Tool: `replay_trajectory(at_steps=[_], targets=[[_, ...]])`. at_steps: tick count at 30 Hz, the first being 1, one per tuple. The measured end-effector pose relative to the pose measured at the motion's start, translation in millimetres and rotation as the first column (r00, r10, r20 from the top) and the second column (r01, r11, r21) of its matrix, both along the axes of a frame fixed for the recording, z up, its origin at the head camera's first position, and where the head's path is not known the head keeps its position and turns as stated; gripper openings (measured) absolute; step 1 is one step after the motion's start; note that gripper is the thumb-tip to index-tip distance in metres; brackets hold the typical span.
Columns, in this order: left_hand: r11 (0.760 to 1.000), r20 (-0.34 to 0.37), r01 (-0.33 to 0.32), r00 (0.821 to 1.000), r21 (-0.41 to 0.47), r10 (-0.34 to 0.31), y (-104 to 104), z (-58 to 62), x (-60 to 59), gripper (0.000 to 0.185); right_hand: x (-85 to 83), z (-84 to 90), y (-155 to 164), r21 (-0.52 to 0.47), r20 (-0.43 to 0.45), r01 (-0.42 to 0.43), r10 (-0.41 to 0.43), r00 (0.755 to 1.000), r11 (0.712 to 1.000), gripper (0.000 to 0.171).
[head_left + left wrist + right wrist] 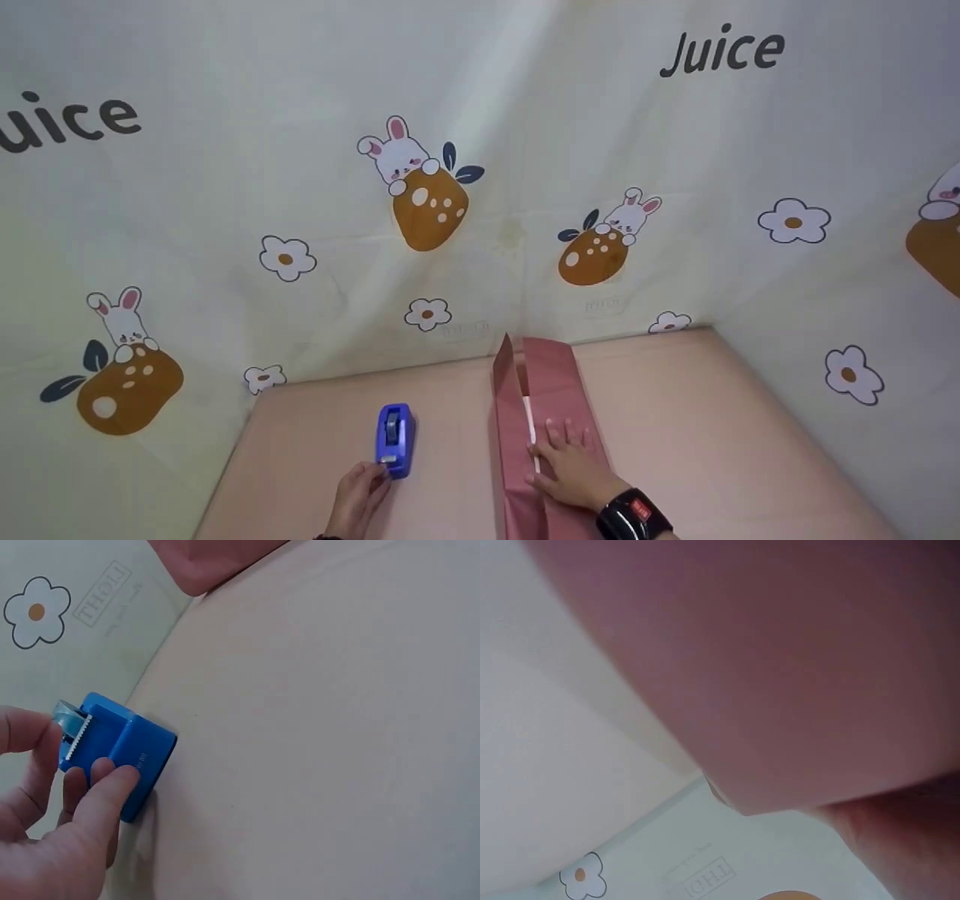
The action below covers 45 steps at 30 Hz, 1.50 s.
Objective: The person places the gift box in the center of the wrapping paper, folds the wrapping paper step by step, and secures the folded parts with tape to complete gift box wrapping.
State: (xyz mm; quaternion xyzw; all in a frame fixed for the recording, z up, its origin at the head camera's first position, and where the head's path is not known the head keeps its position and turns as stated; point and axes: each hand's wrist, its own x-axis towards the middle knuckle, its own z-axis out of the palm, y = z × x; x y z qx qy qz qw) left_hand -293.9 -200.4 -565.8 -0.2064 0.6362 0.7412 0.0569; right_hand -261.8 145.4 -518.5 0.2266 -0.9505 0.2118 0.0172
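The small blue plastic tape dispenser (pixel 394 440) stood on the pale pink worktop (pixel 697 442), left of centre and well apart from the back wall, with its serrated cutter end toward the person. The left hand (pixel 358 496) was at that near end: in the left wrist view its fingers (pixel 105 791) lay curled against the side of the dispenser body (pixel 124 750), while the thumb and forefinger pinched the free end of clear tape (pixel 67 715) at the cutter. The right hand (pixel 571 466) lay flat, fingers straight and spread, pressing down on a long parcel wrapped in dusky pink paper (pixel 544 390), just right of a white strip (pixel 531 431) along the paper's seam. The parcel ran away from the person toward the back of the worktop, its far paper flaps standing open and upright. A black wrist device with a red mark (pixel 634 515) sat on the right wrist. The right wrist view was filled by blurred pink paper (pixel 780 667). Behind and beside the worktop hung a cream sheet printed with rabbits, flowers and the word "Juice" (pixel 420 187).
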Motion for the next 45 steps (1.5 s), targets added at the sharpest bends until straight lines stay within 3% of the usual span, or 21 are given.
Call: replay_trajectory(at_steps=[13, 20, 23, 26, 30, 38, 45], targets=[[0.998, -0.156, -0.003, 0.988, 0.069, 0.013, 5.4, -20.5, 7.2, 0.014, -0.4, 0.1, -0.1, 0.007, -0.023, -0.004, 0.005, 1.0, 1.0, 0.052], [0.998, -0.184, -0.005, 0.983, 0.064, 0.017, 3.6, -23.2, 9.5, 0.016, -1.7, -0.9, -0.9, 0.04, -0.038, 0.004, -0.003, 0.999, 0.999, 0.052], [1.0, -0.145, 0.004, 0.989, -0.018, -0.006, 4.7, -21.0, 11.1, 0.011, -2.3, -2.4, -0.6, 0.051, -0.045, 0.008, -0.005, 0.999, 0.999, 0.052], [0.995, -0.061, 0.053, 0.996, -0.089, -0.058, 6.2, -19.3, 13.3, 0.012, -2.8, -3.9, 0.4, 0.058, -0.047, 0.012, -0.009, 0.999, 0.998, 0.053], [0.982, 0.017, 0.102, 0.995, -0.157, -0.101, 7.6, -18.0, 15.4, 0.017, -2.2, -3.8, 0.2, 0.06, -0.045, 0.013, -0.01, 0.999, 0.998, 0.055], [0.957, 0.001, 0.08, 0.997, -0.28, -0.083, 11.7, -17.7, 11.1, 0.014, -1.6, -2.2, 0.4, 0.052, -0.04, 0.01, -0.008, 0.999, 0.999, 0.055], [0.943, -0.027, 0.087, 0.994, -0.321, -0.101, 11.2, -20.7, 11.4, 0.014, -1.1, -2.3, 0.7, 0.056, -0.055, 0.0, 0.003, 0.998, 0.998, 0.056]])
